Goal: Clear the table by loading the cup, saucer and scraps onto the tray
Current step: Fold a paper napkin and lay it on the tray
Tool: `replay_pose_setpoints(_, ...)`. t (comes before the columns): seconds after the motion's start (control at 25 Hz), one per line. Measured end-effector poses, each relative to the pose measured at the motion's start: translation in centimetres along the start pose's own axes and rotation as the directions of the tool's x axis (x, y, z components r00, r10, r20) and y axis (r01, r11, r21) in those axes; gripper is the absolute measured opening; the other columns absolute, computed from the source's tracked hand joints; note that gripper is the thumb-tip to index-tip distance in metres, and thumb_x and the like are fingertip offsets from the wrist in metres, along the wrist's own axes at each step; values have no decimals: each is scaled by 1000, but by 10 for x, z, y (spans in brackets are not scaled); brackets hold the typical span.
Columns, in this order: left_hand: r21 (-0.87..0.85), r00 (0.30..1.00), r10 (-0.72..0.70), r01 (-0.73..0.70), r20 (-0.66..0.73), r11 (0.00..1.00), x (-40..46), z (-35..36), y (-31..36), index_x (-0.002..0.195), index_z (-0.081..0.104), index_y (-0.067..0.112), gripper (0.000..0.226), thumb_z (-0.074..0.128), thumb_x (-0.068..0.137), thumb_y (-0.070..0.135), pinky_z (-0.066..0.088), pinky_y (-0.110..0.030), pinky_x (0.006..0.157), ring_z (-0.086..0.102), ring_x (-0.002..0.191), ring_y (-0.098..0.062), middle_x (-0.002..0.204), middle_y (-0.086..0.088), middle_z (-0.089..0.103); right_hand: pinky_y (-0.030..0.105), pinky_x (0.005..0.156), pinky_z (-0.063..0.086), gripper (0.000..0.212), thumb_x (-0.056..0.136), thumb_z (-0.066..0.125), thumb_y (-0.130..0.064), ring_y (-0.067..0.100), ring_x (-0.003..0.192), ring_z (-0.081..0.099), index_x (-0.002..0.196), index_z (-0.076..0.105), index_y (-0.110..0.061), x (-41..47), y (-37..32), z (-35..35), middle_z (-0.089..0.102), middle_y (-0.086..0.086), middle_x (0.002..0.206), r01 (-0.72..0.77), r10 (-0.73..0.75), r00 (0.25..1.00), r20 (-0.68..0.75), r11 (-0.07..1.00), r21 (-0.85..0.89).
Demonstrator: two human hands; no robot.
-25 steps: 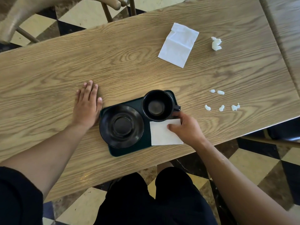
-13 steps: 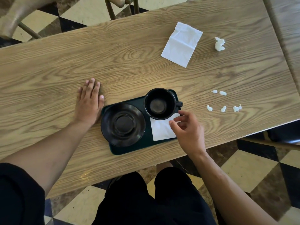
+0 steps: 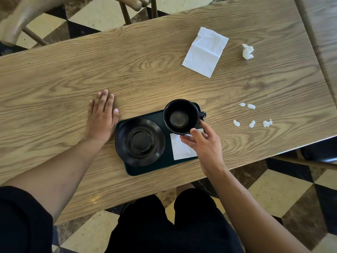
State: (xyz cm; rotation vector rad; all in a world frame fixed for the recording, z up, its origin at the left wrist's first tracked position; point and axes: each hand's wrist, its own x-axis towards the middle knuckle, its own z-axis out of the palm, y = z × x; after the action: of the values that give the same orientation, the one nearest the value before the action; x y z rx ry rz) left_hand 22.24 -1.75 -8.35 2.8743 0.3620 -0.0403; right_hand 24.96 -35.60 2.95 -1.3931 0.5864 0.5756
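Tray [image 3: 145, 170]: dark green, on wood table [image 3: 63, 92], near front edge. Saucer [image 3: 140, 141], black, occupies tray's L half. Cup [image 3: 180, 116], black, upright, on tray's far R corner, handle pointing R past tray edge. White folded napkin [image 3: 180, 149] on tray's near R part, just in front of cup.

L hand [image 3: 102, 117]: flat on table, fingers straight, thumb side just beside tray's L edge. Grip open, holding nothing.

R hand [image 3: 204, 143]: over tray's R side, above napkin; fingers loosely bent, tips at cup's near-R wall. Whether grip is closing on cup or merely touching it — cannot tell.

Not on tray: unfolded white napkin [image 3: 205, 52] at far R of table; crumpled paper ball [image 3: 247, 51] beside it; five small white scraps [image 3: 251, 115] on table R of tray, well apart from it.

Wooden chair [image 3: 18, 19] beyond table; checkered floor [image 3: 282, 194] below.
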Motion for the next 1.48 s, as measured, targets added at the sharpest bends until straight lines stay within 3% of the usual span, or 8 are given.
replay_pose_setpoints(0.64,-3,999,-8,8,-39,1000,0,3,0,155,36,4,61,29,104,37,-8,-32,124,20,156,-33,167,-17,28,40,95,59,45,96,60,-9,22,91,79,138,64,-23,8,0,11,78,16,100,-9,9,1000,6,992,-122)
replay_pose_setpoints(0.8,13,998,-1,2,-58,1000,1,4,0,154,38,4,59,30,105,36,-8,-31,125,22,155,-34,166,-18,30,37,86,61,39,97,58,-12,21,87,78,134,66,-22,6,1,7,79,6,100,7,-7,1000,-3,988,-156)
replay_pose_setpoints(0.88,23,998,4,-2,-69,1000,1,6,-1,153,40,3,58,32,105,35,-9,-30,124,25,154,-35,165,-19,32,34,76,60,32,96,57,-15,13,83,74,126,68,-20,1,10,-3,77,-5,96,132,-192,978,-86,877,-463)
replay_pose_setpoints(0.96,31,997,0,2,-78,1000,2,8,-2,153,41,3,57,34,105,34,-9,-29,124,27,154,-36,164,-18,33,33,76,57,29,95,63,-17,12,86,66,123,68,-17,-7,29,-13,69,-7,105,281,-452,892,-6,565,-775)
replay_pose_setpoints(1.04,27,997,-9,11,-80,1000,2,9,-3,153,41,4,57,34,105,34,-9,-29,124,27,154,-35,164,-17,33,33,86,54,32,93,69,-21,19,99,61,124,68,-15,-11,49,-16,62,1,115,317,-510,855,92,375,-871)
replay_pose_setpoints(1.24,17,997,-13,14,-72,1000,1,8,-2,154,40,5,59,34,104,35,-10,-28,124,26,154,-35,165,-17,32,39,102,45,51,91,71,-36,24,117,48,136,58,-18,-10,71,-5,50,8,131,204,-427,901,78,260,-944)
replay_pose_setpoints(1.48,-4,998,-18,17,-61,1000,1,7,-1,155,38,5,61,32,104,37,-10,-29,124,23,155,-34,166,-17,30,40,98,41,49,85,70,-35,25,116,50,132,58,-23,-11,74,-11,49,4,131,225,-445,885,135,154,-962)
